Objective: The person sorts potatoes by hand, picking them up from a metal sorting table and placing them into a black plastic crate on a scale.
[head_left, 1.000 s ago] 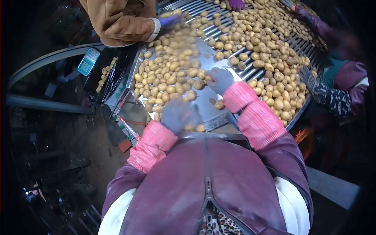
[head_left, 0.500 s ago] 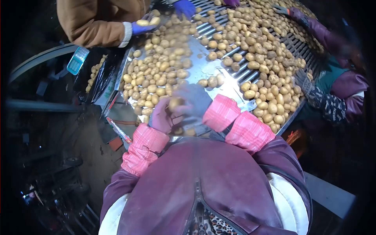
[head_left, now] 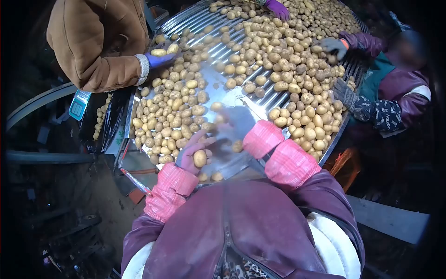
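Near the table's front edge, my left hand, in a purple glove, holds a potato against its fingers, which are partly spread. My right hand, in a grey glove, is smeared by motion to the right of it, over the bare metal. Whether it grips anything cannot be made out. A loose potato shows just under its wrist. Left of my hands lies a wide layer of potatoes on the metal table.
A person in a brown coat at the upper left holds potatoes in a blue glove. Another person's purple glove is at the top. At the right, a co-worker's grey gloves touch the potato pile on the rollers. A teal scale stands left.
The view has shifted. My left fingers have spread, with a potato resting in them; my right hand has moved slightly away from the left. The right co-worker's upper hand has come nearer, onto the pile.
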A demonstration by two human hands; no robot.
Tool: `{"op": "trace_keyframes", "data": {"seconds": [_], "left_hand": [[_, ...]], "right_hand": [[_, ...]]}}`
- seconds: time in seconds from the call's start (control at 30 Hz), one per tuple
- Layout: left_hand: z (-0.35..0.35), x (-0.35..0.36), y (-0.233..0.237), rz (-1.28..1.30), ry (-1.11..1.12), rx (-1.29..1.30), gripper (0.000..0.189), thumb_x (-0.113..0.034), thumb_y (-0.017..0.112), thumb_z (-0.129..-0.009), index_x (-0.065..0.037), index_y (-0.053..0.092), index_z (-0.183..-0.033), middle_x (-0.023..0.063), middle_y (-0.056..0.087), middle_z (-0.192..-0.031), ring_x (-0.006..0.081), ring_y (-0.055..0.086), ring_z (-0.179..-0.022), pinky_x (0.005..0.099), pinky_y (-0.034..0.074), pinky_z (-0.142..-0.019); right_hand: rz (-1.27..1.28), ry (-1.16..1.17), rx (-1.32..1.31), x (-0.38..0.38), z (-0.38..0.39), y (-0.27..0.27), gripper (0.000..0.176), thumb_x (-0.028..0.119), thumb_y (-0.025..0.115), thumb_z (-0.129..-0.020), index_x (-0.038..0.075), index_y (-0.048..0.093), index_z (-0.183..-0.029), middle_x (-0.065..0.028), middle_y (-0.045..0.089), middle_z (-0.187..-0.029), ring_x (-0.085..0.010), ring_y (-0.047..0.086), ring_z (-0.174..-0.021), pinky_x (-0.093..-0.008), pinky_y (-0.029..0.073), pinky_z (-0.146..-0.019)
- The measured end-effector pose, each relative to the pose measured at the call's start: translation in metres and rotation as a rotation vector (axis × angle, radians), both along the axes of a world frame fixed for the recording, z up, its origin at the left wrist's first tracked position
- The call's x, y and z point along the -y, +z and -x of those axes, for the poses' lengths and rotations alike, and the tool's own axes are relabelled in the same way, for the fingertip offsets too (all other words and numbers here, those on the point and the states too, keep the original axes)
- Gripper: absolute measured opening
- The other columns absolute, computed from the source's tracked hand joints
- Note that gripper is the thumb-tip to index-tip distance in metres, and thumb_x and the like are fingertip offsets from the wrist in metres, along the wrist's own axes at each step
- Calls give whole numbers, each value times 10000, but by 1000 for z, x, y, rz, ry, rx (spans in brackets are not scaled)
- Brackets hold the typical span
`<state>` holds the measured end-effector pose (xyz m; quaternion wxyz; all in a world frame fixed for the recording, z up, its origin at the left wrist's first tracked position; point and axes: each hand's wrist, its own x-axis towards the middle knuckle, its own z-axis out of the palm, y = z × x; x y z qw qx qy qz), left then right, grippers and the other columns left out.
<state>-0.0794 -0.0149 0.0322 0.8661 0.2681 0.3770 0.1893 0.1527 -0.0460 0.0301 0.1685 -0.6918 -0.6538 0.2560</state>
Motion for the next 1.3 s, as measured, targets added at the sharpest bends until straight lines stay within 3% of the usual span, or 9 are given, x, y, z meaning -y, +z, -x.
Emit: {"op": "trace_keyframes", "data": {"seconds": [0.13,0.17,0.33,0.43,0.5,0.6,0.73,0.87,1.3], "left_hand": [[2,-2,-8,213,28,146,415,-408,487,-987,-122,562,-1279,73,663,-978,107,569,-591,238,438,-449],[1,-2,-9,210,15,154,419,-413,489,-988,-120,564,-1278,71,661,-957,105,568,-588,236,432,-446],[-5,-1,-4,153,-23,91,429,-415,486,-984,-103,572,-1266,80,656,-899,103,555,-566,230,400,-431],[-13,-4,-3,104,-50,73,438,-407,473,-980,-85,571,-1260,95,657,-898,127,556,-563,253,410,-443],[-13,-7,-11,110,-54,81,445,-410,470,-978,-80,570,-1260,101,657,-900,142,560,-564,270,422,-452],[-11,-11,-17,159,-46,89,462,-425,473,-974,-75,570,-1260,105,656,-897,161,570,-567,297,442,-471],[-12,-15,-26,170,-79,88,484,-450,464,-971,-71,575,-1250,104,657,-891,168,590,-590,307,463,-496],[-22,-15,-18,151,-106,24,501,-477,445,-974,-73,582,-1236,82,658,-877,169,606,-628,305,478,-525],[-21,-21,-21,370,3,218,552,-524,454,-962,-40,588,-1193,104,661,-920,300,649,-810,409,522,-663]], "right_hand": [[-550,80,18,4,-5,10,467,340,722,-843,108,624,-1237,-164,643,-1160,-343,590,-1109,-444,457,-959],[-451,-42,49,-11,-30,-13,567,524,578,-893,164,559,-1332,-143,585,-1311,-339,546,-1213,-489,381,-1051],[175,-179,560,-37,-101,21,602,530,566,-878,205,519,-1382,-84,362,-1523,-373,353,-1376,-464,320,-1115],[72,-312,360,-49,-106,-58,626,511,541,-891,216,458,-1437,-131,401,-1471,-375,341,-1381,-469,305,-1133],[-80,-116,418,-37,-87,-46,595,487,550,-899,208,487,-1420,-180,443,-1429,-375,413,-1325,-466,360,-1100],[-321,-260,-37,-14,-98,-27,519,395,637,-855,133,558,-1296,-153,496,-1331,-366,488,-1218,-515,423,-992],[-312,-635,551,3,-178,-9,490,377,629,-835,190,567,-1283,-135,525,-1191,-356,555,-1043,-503,443,-894],[-195,-588,738,-13,-206,-43,415,361,621,-827,254,578,-1225,-145,526,-1154,-352,561,-1013,-488,454,-872],[156,-358,395,-51,-164,-28,562,490,670,-799,169,551,-1244,-131,601,-1230,-322,582,-1156,-455,475,-952]]}}
